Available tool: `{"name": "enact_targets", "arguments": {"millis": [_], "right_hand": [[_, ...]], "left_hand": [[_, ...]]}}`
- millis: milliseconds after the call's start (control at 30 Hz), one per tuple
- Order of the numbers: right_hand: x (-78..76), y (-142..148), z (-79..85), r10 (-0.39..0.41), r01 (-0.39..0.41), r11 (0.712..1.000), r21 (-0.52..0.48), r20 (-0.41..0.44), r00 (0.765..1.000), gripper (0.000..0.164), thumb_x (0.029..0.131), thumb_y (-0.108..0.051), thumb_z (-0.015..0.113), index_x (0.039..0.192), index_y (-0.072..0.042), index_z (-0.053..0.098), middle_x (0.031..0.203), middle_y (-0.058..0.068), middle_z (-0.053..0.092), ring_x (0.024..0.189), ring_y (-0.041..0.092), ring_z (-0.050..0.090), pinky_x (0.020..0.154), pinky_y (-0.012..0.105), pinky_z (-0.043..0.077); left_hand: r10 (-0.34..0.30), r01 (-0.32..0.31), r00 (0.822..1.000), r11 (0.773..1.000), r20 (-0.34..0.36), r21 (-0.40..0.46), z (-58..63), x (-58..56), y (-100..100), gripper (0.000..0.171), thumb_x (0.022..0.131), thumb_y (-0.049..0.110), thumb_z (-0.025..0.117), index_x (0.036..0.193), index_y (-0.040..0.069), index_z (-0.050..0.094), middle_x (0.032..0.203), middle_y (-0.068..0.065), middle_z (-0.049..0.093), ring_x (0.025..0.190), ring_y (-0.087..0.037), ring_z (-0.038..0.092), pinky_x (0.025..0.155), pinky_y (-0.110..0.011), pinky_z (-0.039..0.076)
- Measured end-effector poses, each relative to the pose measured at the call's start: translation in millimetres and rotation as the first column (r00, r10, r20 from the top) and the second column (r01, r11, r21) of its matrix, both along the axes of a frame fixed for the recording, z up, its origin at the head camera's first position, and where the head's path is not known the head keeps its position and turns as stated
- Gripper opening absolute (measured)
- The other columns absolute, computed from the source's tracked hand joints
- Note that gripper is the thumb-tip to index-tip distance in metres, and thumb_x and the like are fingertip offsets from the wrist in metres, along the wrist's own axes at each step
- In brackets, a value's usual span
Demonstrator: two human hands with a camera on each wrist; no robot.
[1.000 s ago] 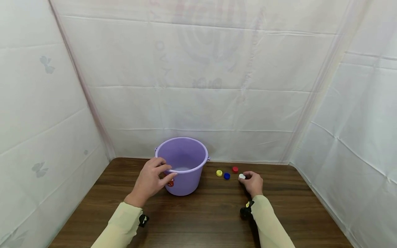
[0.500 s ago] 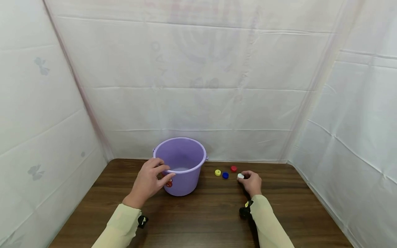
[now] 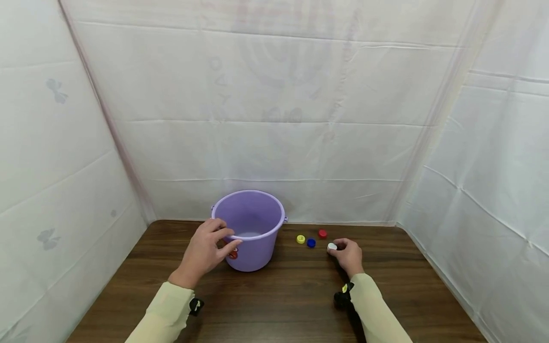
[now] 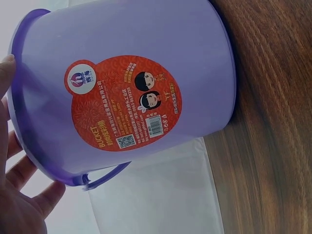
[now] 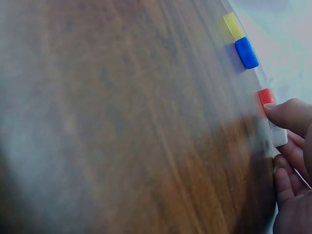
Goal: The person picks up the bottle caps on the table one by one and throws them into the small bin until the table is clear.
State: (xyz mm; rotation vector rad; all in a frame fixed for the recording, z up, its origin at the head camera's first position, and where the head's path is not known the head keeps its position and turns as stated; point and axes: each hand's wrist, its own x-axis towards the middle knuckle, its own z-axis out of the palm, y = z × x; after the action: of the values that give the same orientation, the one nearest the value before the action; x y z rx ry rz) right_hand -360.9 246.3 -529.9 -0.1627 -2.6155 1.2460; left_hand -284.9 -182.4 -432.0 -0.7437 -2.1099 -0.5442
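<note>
A purple plastic bucket [image 3: 254,255] stands upright at the back of the table, with a red label [image 4: 127,105] on its side. My left hand [image 3: 203,250] holds its near-left rim, the thumb outside and the fingers over the edge. To the right, my right hand [image 3: 349,256] pinches a white bottle cap [image 3: 332,246] between thumb and fingers, low over the wood. In the right wrist view the thumb covers part of this white cap [image 5: 279,135]. Beside it lie a red cap [image 3: 322,234], a blue cap [image 3: 310,243] and a yellow cap [image 3: 300,239].
The brown wooden table [image 3: 266,305] runs back to a white sheet [image 3: 274,143] hanging behind it. More white sheeting closes off the left and right sides. The bucket's handle [image 4: 109,175] hangs at its far side in the left wrist view.
My right hand has drawn the white cap slightly back toward me, away from the red cap. The left hand stays on the bucket's rim. The head view has shifted a little.
</note>
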Motion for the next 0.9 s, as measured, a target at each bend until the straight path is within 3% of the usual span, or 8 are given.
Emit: {"name": "enact_targets", "arguments": {"millis": [200,467,900], "right_hand": [[4.1,-1.1,2.7,0.037,-0.037,0.999,0.004,-0.014,0.999,0.031,0.08,-0.016,0.086,0.106,-0.001,0.075,0.102,0.016,0.076,0.096,0.03,0.071,0.088,0.046,0.055],[5.3,-8.8,13.5,0.095,-0.098,0.993,-0.07,-0.04,0.995,0.033,0.08,-0.015,0.087,0.107,-0.002,0.075,0.102,0.014,0.076,0.094,0.025,0.073,0.078,0.029,0.057],[17.6,-22.3,39.7,0.153,-0.157,0.978,-0.136,-0.035,0.988,0.034,0.083,-0.009,0.085,0.114,-0.002,0.072,0.111,0.016,0.074,0.099,0.024,0.073,0.084,0.032,0.06]], "left_hand": [[0.008,-0.008,1.0,1.0,-0.002,-0.003,0.7,0.7,0.0,0.025,0.073,0.028,0.093,0.084,0.012,0.077,0.087,0.0,0.061,0.081,-0.015,0.052,0.072,-0.035,0.049],[0.013,-0.014,1.0,1.0,-0.003,-0.007,-0.2,1.2,0.0,0.025,0.073,0.028,0.094,0.085,0.013,0.077,0.087,0.001,0.06,0.081,-0.014,0.051,0.072,-0.035,0.049],[0.036,-0.036,0.999,0.999,0.031,-0.02,-0.3,0.5,-0.2,0.025,0.075,0.033,0.092,0.085,0.015,0.078,0.088,0.001,0.061,0.082,-0.015,0.053,0.074,-0.036,0.05]]}}
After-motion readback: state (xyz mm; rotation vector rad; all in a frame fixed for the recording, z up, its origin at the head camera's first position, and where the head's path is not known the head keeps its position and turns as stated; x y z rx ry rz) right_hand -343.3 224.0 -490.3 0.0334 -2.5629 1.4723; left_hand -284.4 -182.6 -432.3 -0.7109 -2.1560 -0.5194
